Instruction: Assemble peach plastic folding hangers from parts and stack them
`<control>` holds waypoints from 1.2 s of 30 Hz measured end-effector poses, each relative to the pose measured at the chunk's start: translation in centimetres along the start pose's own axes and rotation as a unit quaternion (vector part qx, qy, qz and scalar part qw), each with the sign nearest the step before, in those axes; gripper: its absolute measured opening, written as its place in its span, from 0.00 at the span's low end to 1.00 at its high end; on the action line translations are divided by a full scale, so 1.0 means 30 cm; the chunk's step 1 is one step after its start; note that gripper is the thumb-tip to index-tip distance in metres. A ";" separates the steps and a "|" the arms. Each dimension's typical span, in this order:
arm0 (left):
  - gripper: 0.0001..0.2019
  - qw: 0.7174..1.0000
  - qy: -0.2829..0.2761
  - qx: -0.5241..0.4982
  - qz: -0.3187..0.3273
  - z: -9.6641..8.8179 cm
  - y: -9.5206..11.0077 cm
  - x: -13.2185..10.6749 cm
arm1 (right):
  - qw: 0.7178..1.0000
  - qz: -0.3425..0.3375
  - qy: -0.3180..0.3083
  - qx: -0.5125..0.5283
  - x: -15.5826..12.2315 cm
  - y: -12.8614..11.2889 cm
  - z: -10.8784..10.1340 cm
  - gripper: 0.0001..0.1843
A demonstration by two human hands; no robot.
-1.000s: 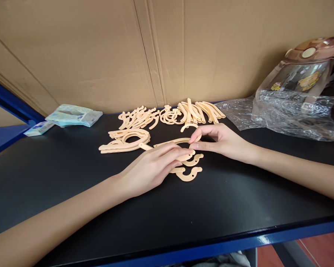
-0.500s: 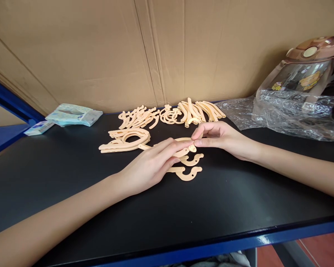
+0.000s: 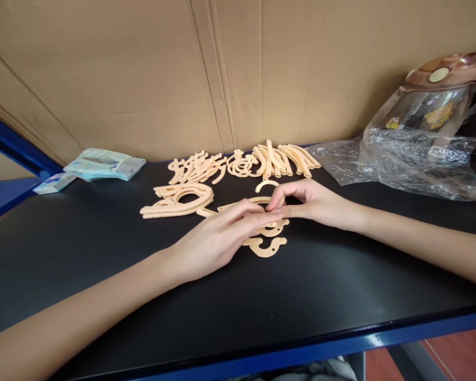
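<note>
My right hand [image 3: 313, 200] pinches a curved beige plastic hanger hook [image 3: 266, 183], whose free end arcs up past the fingers. Beneath the fingertips of both hands lies a long curved hanger arm [image 3: 238, 203], partly covered. My left hand [image 3: 222, 230] is closed over that piece from the near side, its fingertips meeting the right thumb; the exact joint is hidden. Just below the hands, two hanger pieces with hook-shaped ends, the nearer hook end [image 3: 266, 250] and the farther hook end [image 3: 275, 228], rest on the black tabletop [image 3: 301, 296], partly under my left hand.
A stack of folded hangers [image 3: 174, 206] lies to the left. Behind are piles of short arms [image 3: 198, 166], hooks [image 3: 241, 164] and long arms [image 3: 285, 159]. Tissue packs [image 3: 105, 164] sit at the far left. A clear plastic bag [image 3: 349, 159] and a drink bottle [image 3: 436, 100] stand at the right.
My right hand has shifted slightly left and down, and the hook in it has turned so its curve points up and away. My left fingers have moved a little right, against the right thumb.
</note>
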State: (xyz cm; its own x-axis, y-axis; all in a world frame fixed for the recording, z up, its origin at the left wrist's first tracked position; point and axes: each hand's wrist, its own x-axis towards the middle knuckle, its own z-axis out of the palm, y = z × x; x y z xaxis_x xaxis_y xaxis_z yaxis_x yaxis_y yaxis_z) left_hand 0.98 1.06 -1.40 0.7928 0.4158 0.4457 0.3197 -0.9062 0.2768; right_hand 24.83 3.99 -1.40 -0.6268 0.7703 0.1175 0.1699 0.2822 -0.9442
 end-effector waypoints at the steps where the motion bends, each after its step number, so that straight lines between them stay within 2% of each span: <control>1: 0.24 1.000 -0.001 0.002 -0.002 0.000 0.001 0.001 | 1.000 0.002 0.001 0.008 0.000 -0.001 -0.001 0.12; 6: 0.21 0.999 0.008 0.005 -0.032 -0.002 0.004 0.003 | 0.998 0.011 0.031 0.044 -0.002 0.002 -0.011 0.09; 12: 0.22 1.000 0.004 -0.001 -0.031 -0.002 0.004 0.004 | 0.994 0.015 0.063 0.089 -0.005 0.017 -0.022 0.07; 19: 0.23 1.000 -0.006 -0.003 -0.014 0.003 0.000 0.006 | 0.994 0.009 0.046 0.102 -0.002 0.015 -0.018 0.08; 24: 0.20 1.000 -0.009 0.010 0.014 0.006 0.000 0.005 | 0.994 0.012 0.040 0.103 -0.002 0.017 -0.022 0.08; 33: 0.20 1.000 -0.011 0.005 0.011 0.001 0.004 0.006 | 0.995 0.006 0.039 0.087 0.002 0.013 -0.011 0.06; 36: 0.21 1.000 -0.015 -0.020 -0.011 0.007 0.006 0.006 | 0.996 0.000 0.039 0.082 -0.001 0.009 -0.009 0.06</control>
State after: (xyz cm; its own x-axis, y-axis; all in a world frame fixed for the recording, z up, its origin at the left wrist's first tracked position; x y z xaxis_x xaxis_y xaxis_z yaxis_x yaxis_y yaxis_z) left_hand 1.29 0.96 -1.43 0.8017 0.4316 0.4135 0.3158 -0.8932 0.3201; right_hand 25.12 4.21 -1.58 -0.5652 0.8139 0.1348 0.0395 0.1899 -0.9810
